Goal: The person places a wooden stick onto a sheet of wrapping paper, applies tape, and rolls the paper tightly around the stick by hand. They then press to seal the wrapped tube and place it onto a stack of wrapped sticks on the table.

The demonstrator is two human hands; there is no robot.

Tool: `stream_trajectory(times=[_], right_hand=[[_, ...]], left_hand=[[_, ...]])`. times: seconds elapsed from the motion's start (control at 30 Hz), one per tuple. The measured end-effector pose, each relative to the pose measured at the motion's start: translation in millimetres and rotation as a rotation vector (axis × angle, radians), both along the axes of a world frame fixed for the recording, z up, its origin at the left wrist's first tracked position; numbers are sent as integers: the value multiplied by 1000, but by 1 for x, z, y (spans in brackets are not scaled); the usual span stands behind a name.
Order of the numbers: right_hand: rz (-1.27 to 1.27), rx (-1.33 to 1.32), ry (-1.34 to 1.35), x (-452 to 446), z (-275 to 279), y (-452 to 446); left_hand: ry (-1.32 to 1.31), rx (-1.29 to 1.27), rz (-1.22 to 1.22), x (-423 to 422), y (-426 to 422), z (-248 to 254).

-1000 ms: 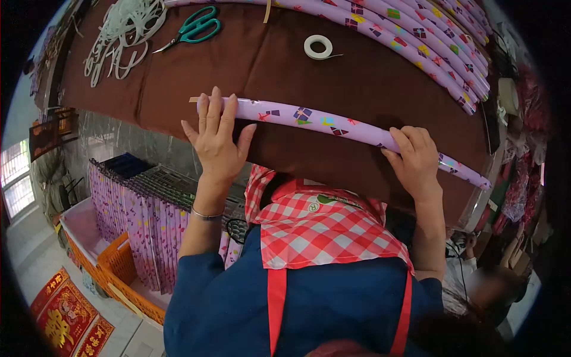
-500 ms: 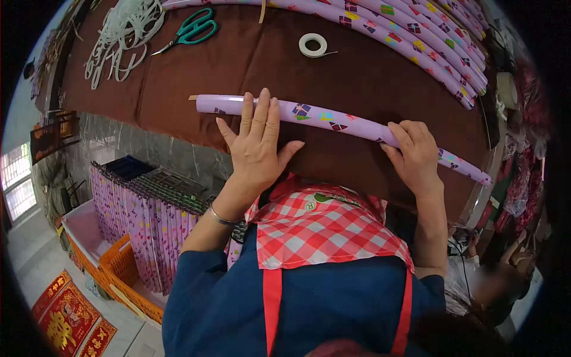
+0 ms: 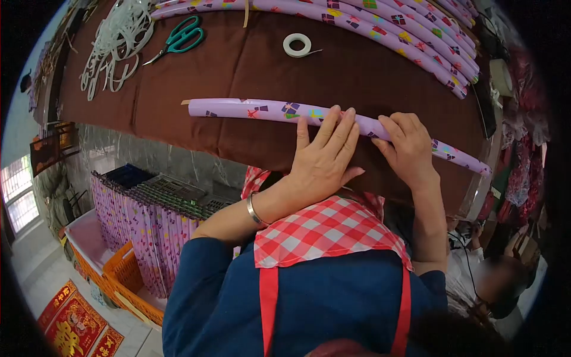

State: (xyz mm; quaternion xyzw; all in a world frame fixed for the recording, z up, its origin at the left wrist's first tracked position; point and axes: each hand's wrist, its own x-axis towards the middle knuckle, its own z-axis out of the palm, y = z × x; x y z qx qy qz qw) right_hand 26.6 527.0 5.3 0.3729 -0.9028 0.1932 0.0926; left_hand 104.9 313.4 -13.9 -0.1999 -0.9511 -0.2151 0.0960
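A lilac roll of gift-printed wrapping paper (image 3: 250, 109) lies across the brown cloth in front of me, a thin tan strip poking out at its left end. My left hand (image 3: 324, 156) rests flat on the middle of the roll, fingers stretched out and the thumb apart. To its right, my right hand (image 3: 409, 146) is closed around the roll, which passes out of sight beneath the fingers. Beyond the roll sit a small white roll of tape (image 3: 297, 45) with a loose end and teal-handled scissors (image 3: 183, 38).
Several matching rolls (image 3: 380, 38) lie at the far side of the table (image 3: 250, 68). A tangle of white strips (image 3: 119, 44) is at the far left. Below the table edge, an orange basket (image 3: 124, 271) stands by hanging printed lengths (image 3: 148, 244). Another person (image 3: 499, 279) is at lower right.
My left hand has slid right along the roll, from near its left end to its middle, close to my right hand. The right hand keeps its hold. The view has shifted slightly.
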Motion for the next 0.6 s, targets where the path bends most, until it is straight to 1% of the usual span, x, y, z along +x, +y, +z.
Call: stream_trajectory(times=[0.2,0.27,0.3,0.37,0.4,0.47,0.5,0.53,0.6], right_hand=[[-5,18,19,0,-1,0],[1,16,27,-1,-1,1],[5,0,21,-1,-1,1],[0,-12,11,0,0,-1],[2,-12,22,0,0,-2],[-7,-3,36,2,3,-2],[-1,-7,34,3,4,-2],[8,-14,31,3,6,-2],[5,-23,62,4,13,-3]], left_hand=[[22,59,-140,-9,11,3],[89,220,-332,-19,0,2],[73,337,-325,-26,-8,13],[100,499,-139,-42,-32,18],[148,454,-19,-51,-43,28],[19,297,51,-62,-63,31],[-92,185,27,-64,-71,34],[-89,190,20,-66,-75,38],[-230,81,-80,-67,-80,49]])
